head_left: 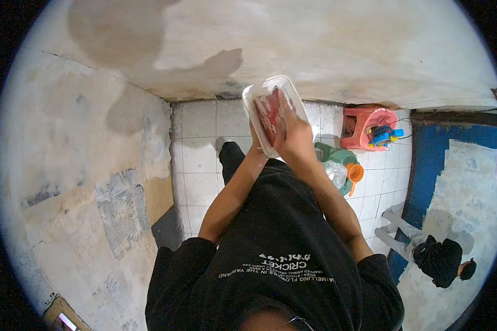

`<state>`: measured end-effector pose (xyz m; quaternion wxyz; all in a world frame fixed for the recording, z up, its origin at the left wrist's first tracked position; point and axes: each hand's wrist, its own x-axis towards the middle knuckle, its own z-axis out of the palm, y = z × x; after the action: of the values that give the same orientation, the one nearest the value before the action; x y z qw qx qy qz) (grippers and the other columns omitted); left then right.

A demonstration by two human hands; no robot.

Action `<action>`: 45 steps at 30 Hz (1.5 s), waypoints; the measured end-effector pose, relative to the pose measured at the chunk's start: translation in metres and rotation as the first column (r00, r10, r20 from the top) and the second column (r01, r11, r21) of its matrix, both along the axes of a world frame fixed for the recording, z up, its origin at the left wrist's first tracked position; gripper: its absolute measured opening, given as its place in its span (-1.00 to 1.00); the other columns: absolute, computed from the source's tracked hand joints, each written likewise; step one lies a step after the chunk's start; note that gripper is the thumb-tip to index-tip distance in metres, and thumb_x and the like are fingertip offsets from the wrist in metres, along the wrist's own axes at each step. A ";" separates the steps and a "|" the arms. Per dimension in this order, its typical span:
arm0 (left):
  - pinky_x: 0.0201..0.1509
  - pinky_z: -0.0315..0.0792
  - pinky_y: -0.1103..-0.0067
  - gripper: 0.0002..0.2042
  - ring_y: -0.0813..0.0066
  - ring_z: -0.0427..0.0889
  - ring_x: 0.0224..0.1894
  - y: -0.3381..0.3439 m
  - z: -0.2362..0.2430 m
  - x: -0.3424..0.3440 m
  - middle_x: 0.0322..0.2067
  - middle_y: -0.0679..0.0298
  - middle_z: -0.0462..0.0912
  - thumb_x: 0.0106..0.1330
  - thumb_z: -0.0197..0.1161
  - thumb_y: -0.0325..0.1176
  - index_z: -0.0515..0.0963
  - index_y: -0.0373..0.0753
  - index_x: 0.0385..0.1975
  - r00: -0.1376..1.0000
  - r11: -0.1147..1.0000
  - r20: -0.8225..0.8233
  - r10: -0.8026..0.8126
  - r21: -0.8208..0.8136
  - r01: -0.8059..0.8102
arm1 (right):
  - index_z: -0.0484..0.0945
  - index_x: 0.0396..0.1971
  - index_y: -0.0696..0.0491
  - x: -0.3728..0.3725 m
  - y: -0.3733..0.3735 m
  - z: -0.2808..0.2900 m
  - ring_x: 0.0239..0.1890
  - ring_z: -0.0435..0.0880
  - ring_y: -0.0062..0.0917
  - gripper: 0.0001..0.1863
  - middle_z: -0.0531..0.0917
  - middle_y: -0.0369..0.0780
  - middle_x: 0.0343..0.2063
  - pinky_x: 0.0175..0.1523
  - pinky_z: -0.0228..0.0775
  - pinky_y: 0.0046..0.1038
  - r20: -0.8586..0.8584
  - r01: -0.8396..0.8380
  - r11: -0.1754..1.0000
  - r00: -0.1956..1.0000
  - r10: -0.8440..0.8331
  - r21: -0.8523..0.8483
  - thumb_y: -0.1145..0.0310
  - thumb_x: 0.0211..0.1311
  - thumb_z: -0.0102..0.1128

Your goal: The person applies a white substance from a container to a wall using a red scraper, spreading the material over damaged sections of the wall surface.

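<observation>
A clear rectangular plastic container is held up in front of me, tilted lengthwise. Inside it lies a dark red, streaky mass with whitish patches; its kind cannot be made out. My left hand grips the container by its near left side, most of the fingers hidden behind it. Reaching over the near right side, my right hand has its fingers down in the container against the red contents. Those fingers are bent and partly smeared, and what they pinch is hidden.
Right of my hands, on white floor tiles, stand a pink plastic stool with a blue-and-yellow device, a green container, a clear plastic bag and an orange dipper. A person is at far right. Stained walls rise ahead and left.
</observation>
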<state>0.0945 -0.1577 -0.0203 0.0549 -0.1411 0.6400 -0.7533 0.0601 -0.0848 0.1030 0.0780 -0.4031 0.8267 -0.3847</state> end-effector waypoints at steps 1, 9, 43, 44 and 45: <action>0.26 0.33 0.33 -0.48 0.29 0.43 0.15 -0.001 -0.002 0.000 0.15 0.23 0.41 0.40 -0.16 0.05 0.29 -0.14 0.22 0.998 0.998 -0.055 -0.025 0.052 0.028 | 0.25 0.24 0.11 -0.004 -0.002 -0.001 -0.35 0.58 0.05 -0.42 0.58 0.11 -0.41 -0.25 0.43 -0.21 0.042 0.008 1.000 0.999 -0.007 -0.023 0.58 0.13 -0.02; 0.28 0.31 0.33 -0.45 0.28 0.40 0.18 0.001 -0.023 -0.005 0.18 0.25 0.39 0.37 -0.13 0.09 0.26 -0.09 0.25 0.877 0.460 0.268 0.398 -0.886 0.062 | 0.14 0.30 0.09 -0.010 -0.002 0.009 -0.28 0.61 -0.04 -0.31 0.61 0.04 -0.31 -0.19 0.46 -0.17 0.067 -0.056 0.997 0.996 0.060 -0.057 0.44 0.13 0.10; 0.26 0.34 0.33 -0.46 0.28 0.43 0.16 -0.003 -0.005 -0.012 0.14 0.21 0.43 0.36 -0.11 0.10 0.33 -0.13 0.19 0.823 0.376 0.351 0.447 -0.908 0.183 | 0.14 0.29 0.12 -0.015 -0.002 0.015 -0.23 0.63 -0.03 -0.24 0.61 0.10 -0.26 -0.16 0.50 -0.21 -0.032 -0.033 0.999 0.999 0.032 -0.043 0.56 0.03 0.18; 0.24 0.36 0.33 -0.46 0.28 0.44 0.14 -0.004 -0.008 -0.009 0.13 0.21 0.44 0.36 -0.10 0.10 0.34 -0.14 0.19 0.850 0.397 0.308 0.427 -0.909 0.130 | 0.14 0.29 0.12 -0.014 -0.002 0.018 -0.23 0.63 -0.03 -0.24 0.61 0.09 -0.26 -0.16 0.49 -0.21 0.008 -0.011 0.999 1.000 0.012 -0.053 0.55 0.02 0.18; 0.22 0.38 0.33 -0.45 0.28 0.46 0.12 -0.005 -0.011 -0.007 0.11 0.21 0.46 0.35 -0.09 0.11 0.35 -0.14 0.18 0.875 0.418 0.263 0.407 -0.905 0.078 | 0.14 0.29 0.13 -0.013 -0.005 0.011 -0.22 0.63 -0.04 -0.25 0.61 0.11 -0.26 -0.17 0.50 -0.21 0.029 -0.008 1.000 1.000 0.008 -0.020 0.54 0.04 0.18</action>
<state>0.0871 -0.1628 -0.0312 0.1928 -0.0360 0.0925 -0.9762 0.0472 -0.0895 0.1142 0.0876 -0.4015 0.8201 -0.3982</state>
